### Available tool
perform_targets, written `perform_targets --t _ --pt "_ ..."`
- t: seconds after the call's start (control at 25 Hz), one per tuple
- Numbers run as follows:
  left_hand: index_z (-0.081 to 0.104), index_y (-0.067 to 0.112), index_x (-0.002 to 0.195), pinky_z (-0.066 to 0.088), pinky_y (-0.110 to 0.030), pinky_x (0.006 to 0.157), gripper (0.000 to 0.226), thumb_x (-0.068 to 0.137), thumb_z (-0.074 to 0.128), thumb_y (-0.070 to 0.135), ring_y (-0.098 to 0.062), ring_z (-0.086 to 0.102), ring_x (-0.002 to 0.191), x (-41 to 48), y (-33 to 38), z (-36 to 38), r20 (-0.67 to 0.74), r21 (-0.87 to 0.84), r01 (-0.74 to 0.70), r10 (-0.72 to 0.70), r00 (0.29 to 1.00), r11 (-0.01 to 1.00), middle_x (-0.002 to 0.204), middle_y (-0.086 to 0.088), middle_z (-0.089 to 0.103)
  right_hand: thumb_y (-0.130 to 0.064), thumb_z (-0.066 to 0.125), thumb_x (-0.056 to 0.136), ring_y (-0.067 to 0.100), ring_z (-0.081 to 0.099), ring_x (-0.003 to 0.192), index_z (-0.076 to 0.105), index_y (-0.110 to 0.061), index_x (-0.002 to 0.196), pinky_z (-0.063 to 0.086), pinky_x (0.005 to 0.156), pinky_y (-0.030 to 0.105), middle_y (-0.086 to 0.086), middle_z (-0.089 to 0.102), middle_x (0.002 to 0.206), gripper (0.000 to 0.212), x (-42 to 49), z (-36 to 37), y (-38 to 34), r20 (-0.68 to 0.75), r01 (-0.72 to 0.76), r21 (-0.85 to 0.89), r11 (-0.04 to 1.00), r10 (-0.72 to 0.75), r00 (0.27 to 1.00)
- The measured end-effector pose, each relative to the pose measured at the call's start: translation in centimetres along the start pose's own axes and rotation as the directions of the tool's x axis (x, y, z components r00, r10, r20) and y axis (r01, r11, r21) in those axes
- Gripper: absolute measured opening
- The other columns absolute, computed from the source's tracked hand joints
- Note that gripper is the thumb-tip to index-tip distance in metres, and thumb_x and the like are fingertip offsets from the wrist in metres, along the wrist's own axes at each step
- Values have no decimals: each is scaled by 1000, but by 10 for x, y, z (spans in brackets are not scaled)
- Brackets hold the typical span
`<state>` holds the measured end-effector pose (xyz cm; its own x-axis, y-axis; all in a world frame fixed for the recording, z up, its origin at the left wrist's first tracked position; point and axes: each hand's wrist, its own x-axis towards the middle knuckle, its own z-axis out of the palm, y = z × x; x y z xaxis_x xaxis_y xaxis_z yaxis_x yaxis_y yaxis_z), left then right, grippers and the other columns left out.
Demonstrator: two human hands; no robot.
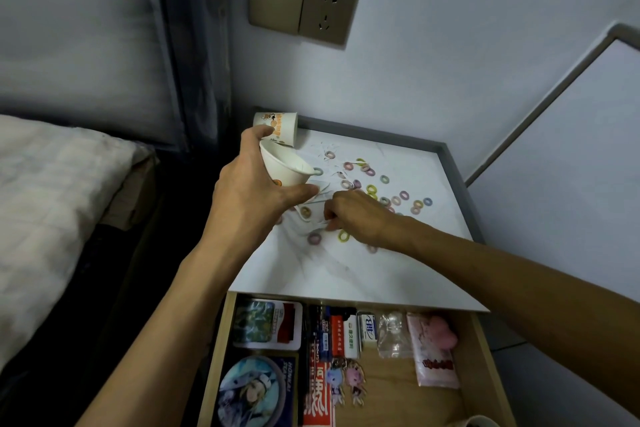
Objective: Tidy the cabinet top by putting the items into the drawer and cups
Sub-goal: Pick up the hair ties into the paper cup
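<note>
Paper cup (289, 166), tapered; small pastel rings (384, 179)

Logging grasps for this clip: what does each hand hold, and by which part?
Left hand grips the white paper cup round its side wall. Right hand: fingers curled at the cabinet top; what they pinch, if anything, cannot be told.

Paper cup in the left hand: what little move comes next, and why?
Probably the right hand should lift one of the small rings into the tilted paper cup that the left hand holds beside it. It is down among many rings lying loose on the cabinet top.
</note>
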<state>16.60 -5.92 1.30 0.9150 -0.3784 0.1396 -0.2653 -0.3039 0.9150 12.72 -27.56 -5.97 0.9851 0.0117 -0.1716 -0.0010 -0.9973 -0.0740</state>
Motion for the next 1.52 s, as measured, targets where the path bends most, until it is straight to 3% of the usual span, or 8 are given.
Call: perform_targets --t 0.16,0.28,0.44,0.6,0.76,1.0,1.2,1.52 --pt "39 30 137 50 -19 61 89 63 88 34 1 55 80 -1 0 -1 2 8 -1 1 1000 1000 114 5 57 -23 64 92 17 66 79 67 -13 94 48 69 26 2 70 86 10 -7 -36 6 -168 -107 318 942 167 972" --pt "38 30 136 56 -34 75 90 62 88 37 -1 57 83 -3 2 0 11 36 -9 9 1000 999 117 4 58 -17 68 89 9 70 70 68 -13 96 57 66 22 -5 71 80 8 -14 -85 2 -283 -25 549 835 214 935" --pt "37 32 136 56 -44 79 92 60 89 38 -16 61 91 -3 4 8 29 53 -14 13 1000 999 118 3 59 -21 72 86 0 65 69 74 -16 97 50 71 15 -8 72 83 13 -17 -141 -26 -321 212 261 942 -122 939" --pt "38 32 136 58 -43 73 92 59 89 36 -15 64 88 -3 6 13 38 24 -23 22 999 999 109 5 62 -17 72 84 -3 61 73 74 -17 102 45 72 9 -7 73 92 18 -11 -147 -54 -158 403 126 906 -383 910" --pt "41 32 133 55 -32 75 87 60 89 35 -5 60 84 -2 5 4 -12 21 -22 22 1000 1000 109 9 61 -10 71 85 5 66 74 73 -14 95 54 73 21 -1 72 86 11 1 -127 -32 -381 282 515 810 -79 921" --pt "40 31 135 47 -19 71 88 63 89 31 9 53 78 -3 1 -8 -41 24 -25 26 999 999 101 14 55 -24 76 81 15 59 98 67 -22 112 49 85 31 -1 65 110 32 33 -32 15 -31 -5 69 998 7 999" --pt "39 32 135 41 -10 66 87 63 89 33 10 52 77 1 -3 -12 -49 45 -31 33 998 999 97 20 52 -26 72 85 19 60 95 70 -18 99 42 73 26 1 65 102 16 47 -16 17 -48 -3 70 998 7 999" --pt "39 30 137 41 -11 67 88 64 88 35 4 54 78 0 -2 -14 -53 44 -36 38 998 998 106 12 54 -21 49 99 28 54 98 60 -6 103 37 77 32 14 60 106 19 45 -6 13 -69 99 -239 966 -119 990"
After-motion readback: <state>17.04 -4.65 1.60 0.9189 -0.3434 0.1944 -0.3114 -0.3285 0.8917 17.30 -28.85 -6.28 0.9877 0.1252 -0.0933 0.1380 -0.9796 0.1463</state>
